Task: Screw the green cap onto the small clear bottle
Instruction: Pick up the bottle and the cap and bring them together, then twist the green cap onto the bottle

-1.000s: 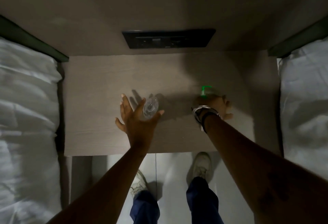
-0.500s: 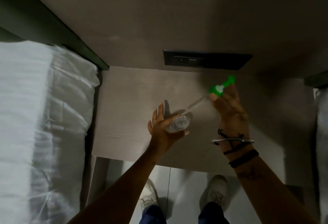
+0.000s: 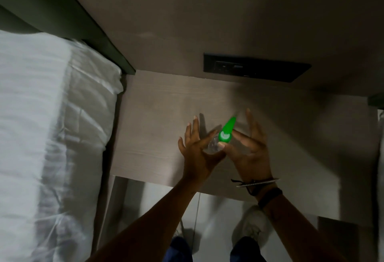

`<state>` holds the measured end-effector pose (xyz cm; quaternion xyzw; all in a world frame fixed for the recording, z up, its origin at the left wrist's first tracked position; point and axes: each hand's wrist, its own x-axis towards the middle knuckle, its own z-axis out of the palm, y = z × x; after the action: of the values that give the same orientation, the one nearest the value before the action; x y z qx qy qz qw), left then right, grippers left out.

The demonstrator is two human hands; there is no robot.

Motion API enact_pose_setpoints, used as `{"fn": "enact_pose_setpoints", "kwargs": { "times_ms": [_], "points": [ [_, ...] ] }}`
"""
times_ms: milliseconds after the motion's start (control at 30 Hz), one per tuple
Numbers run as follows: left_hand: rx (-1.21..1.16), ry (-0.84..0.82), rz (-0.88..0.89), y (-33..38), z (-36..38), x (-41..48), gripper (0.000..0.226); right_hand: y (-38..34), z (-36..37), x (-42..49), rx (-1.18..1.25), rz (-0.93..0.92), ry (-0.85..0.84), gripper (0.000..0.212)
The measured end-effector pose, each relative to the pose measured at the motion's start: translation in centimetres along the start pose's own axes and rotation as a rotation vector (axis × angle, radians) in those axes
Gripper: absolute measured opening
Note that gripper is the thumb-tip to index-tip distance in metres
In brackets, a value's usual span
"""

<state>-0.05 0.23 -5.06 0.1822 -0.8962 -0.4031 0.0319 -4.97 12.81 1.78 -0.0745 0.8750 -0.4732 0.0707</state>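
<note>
Head view: left hand (image 3: 197, 153) pinches the small clear bottle (image 3: 214, 147), right hand (image 3: 249, 151) pinches the green cap (image 3: 227, 132) at its mouth, other fingers splayed — tilted, it could cross-thread.

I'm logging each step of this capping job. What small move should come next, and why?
Probably a twist of the green cap by the right hand. The cap sits at the mouth of the small clear bottle, which the left hand grips above the table; whether the threads have caught cannot be seen.
</note>
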Motion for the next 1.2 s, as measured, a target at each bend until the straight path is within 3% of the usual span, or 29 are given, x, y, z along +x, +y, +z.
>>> {"fn": "enact_pose_setpoints", "kwargs": {
  "times_ms": [167, 333, 467, 533, 667, 733, 767, 867, 933, 1033, 1133, 1200],
  "points": [
    [0.122, -0.037, -0.004, -0.3, 1.0, -0.4, 0.071, 1.1, 0.3, -0.3, -0.097, 0.003, -0.040, 0.034],
    [0.119, -0.013, 0.026, -0.8, 1.1, -0.5, 0.072, 1.8, -0.5, 0.5, -0.143, 0.011, -0.162, 0.078],
    [0.097, -0.016, -0.002, -0.7, 1.2, -0.3, 0.074, 2.0, -0.1, 1.7, -0.112, -0.070, -0.245, 0.045],
    [0.086, -0.010, -0.003, -0.8, 1.3, -0.2, 0.074, 1.8, 0.3, 1.9, -0.090, -0.037, -0.221, 0.042],
    [0.109, -0.017, 0.025, -1.3, 1.4, -0.3, 0.070, 1.5, 0.6, 2.2, -0.088, 0.011, -0.168, 0.067],
    [0.140, -0.014, 0.045, -1.5, 1.6, -0.2, 0.068, 1.3, 0.5, 2.1, -0.033, 0.044, -0.246, 0.091],
    [0.136, -0.004, 0.049, -1.7, 1.7, -0.2, 0.067, 1.3, 0.6, 2.0, -0.004, 0.046, -0.296, 0.093],
    [0.071, 0.037, 0.061, -2.0, 1.8, -0.4, 0.060, 1.2, 0.7, 1.8, 0.048, -0.058, -0.323, 0.049],
    [0.062, 0.044, 0.065, -2.0, 1.6, 0.0, 0.060, 1.1, 1.0, 2.3, -0.007, -0.107, -0.259, 0.033],
    [0.099, 0.015, 0.062, -1.7, 1.1, 0.4, 0.065, 0.5, 1.8, 2.5, -0.054, -0.034, -0.168, 0.050],
    [0.070, 0.016, 0.044, -1.9, 1.0, -0.1, 0.063, 0.8, 2.1, 1.4, -0.069, 0.010, -0.260, 0.078],
    [0.004, 0.031, 0.028, -1.6, 1.4, 0.3, 0.061, 1.5, 1.4, 1.5, -0.017, -0.051, -0.268, 0.064]
  ]
}}
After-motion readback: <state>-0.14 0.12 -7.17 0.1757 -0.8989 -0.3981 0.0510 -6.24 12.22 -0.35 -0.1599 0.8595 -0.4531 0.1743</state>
